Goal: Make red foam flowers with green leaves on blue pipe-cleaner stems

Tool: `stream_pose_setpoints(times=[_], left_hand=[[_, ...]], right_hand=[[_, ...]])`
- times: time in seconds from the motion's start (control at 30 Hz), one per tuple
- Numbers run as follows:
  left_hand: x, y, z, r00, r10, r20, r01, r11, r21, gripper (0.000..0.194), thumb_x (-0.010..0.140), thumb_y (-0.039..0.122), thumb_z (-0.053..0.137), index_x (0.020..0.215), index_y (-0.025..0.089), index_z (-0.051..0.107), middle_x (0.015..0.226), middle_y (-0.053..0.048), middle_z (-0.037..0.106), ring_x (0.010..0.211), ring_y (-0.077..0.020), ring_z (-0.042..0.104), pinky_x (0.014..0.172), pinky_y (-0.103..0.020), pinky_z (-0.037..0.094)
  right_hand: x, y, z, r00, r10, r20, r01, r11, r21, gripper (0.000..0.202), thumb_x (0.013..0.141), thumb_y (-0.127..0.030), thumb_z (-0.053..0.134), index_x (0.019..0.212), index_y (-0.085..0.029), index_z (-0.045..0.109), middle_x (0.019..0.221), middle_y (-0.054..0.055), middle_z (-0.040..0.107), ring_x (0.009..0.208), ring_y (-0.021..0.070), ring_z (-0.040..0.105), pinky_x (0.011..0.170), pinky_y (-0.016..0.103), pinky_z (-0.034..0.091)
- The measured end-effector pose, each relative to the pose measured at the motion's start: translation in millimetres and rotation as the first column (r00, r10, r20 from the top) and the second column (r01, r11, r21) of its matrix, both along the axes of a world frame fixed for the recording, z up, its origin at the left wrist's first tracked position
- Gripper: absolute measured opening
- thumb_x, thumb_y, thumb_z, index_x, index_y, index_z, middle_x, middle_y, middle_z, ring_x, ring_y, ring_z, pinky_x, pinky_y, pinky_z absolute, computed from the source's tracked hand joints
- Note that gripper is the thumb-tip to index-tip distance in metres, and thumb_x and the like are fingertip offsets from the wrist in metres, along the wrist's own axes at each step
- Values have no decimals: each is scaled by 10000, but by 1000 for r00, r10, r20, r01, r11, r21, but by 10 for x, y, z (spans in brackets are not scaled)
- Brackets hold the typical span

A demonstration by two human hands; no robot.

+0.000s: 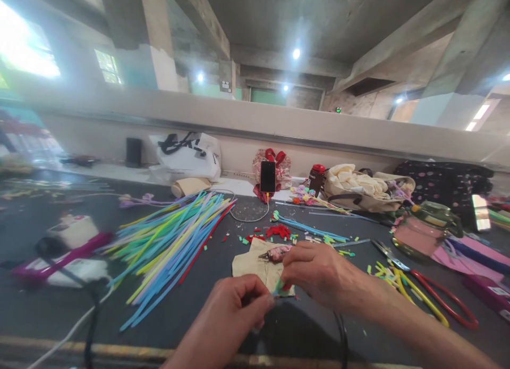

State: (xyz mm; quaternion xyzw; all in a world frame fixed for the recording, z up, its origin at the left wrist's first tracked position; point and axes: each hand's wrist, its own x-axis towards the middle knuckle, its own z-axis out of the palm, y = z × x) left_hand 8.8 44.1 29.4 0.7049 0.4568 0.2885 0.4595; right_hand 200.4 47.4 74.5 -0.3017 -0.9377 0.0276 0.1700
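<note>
In the head view, the piece (285,287) is small, green and red, and sits between the two hands, low over the near edge of the cloth (245,264). The right hand (311,270) is curled, with its fingertips closed on the piece. The left hand (241,304) has its thumb and finger pinched at a thin blue end of it. The fingers hide a lot, so its full shape is hard to tell. It looks very light, soft and fuzzy, and I think it would bend or squash if pressed hard. The thin end seems the best spot to hold, with a gentle pinch. The cloth looks flat, plain and thin. On it lies a pink tool (277,253) with a pointy metal tip. The stems (175,246) to the left look long, skinny, fuzzy and bendy. Small, fluffy red bits (278,231) lie past the cloth. The scissors (403,265) to the right have hard, shiny blades and smooth red loops.
</note>
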Motion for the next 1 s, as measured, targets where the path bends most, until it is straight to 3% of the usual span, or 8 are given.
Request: stream_pose_setpoints(times=[0.13,0.27,0.4,0.53,0.67,0.77,0.87,1.0], left_hand=[[-13,5,30,998,62,-10,-61,997,45,221,700,284,496,552,153,594,462,38,505,476,-107,442,477,-195,323],[-14,8,8,982,188,-15,-183,968,170,233,692,308,515,535,160,601,449,45,487,467,-101,425,457,-190,315],[-26,-15,-13,961,278,3,-264,908,327,175,692,285,542,577,186,629,482,48,551,477,-107,487,488,-189,362],[-44,-51,-18,953,303,21,-271,817,508,163,729,258,537,600,203,619,547,44,608,490,-100,535,521,-181,394],[-50,-69,-38,965,250,74,-236,713,660,168,773,228,503,649,214,615,607,38,628,526,-89,578,537,-160,410],[-49,-67,-61,971,218,103,-222,648,728,169,790,205,485,683,216,615,623,33,631,550,-86,595,562,-150,425],[-56,-61,-81,971,221,86,-206,606,768,172,796,192,481,686,211,611,612,29,622,547,-83,595,560,-147,426],[-71,-54,-91,975,221,28,-158,596,787,154,791,182,495,691,203,610,615,23,618,562,-83,597,564,-146,425]], right_hand=[[11,-9,3,994,-70,-86,72,997,14,217,806,-67,457,849,-173,641,860,50,632,789,134,584,677,223,453],[47,-46,-74,934,-130,-332,134,991,-11,264,841,-124,421,1009,-191,613,922,68,627,807,136,592,683,227,467],[29,-91,-254,778,-314,-544,182,942,-282,230,830,-196,492,1031,-243,593,901,30,623,770,131,578,683,234,452],[-71,-98,-336,591,-497,-636,-21,778,-627,295,750,-263,599,1042,-230,574,895,24,614,688,121,551,568,208,425],[-163,-86,-272,480,-575,-662,-221,651,-726,299,694,-314,650,960,-187,602,837,32,637,687,121,559,562,197,409],[-203,-82,-269,419,-615,-668,-275,615,-739,297,659,-340,675,903,-179,623,743,6,622,582,85,520,475,164,368],[-232,-67,-349,377,-613,-694,-352,599,-720,287,648,-296,692,900,-173,626,763,4,619,589,70,503,497,157,367],[-252,-29,-465,388,-595,-703,-370,599,-711,279,654,-225,693,917,-172,616,787,5,617,560,53,474,469,142,339]])
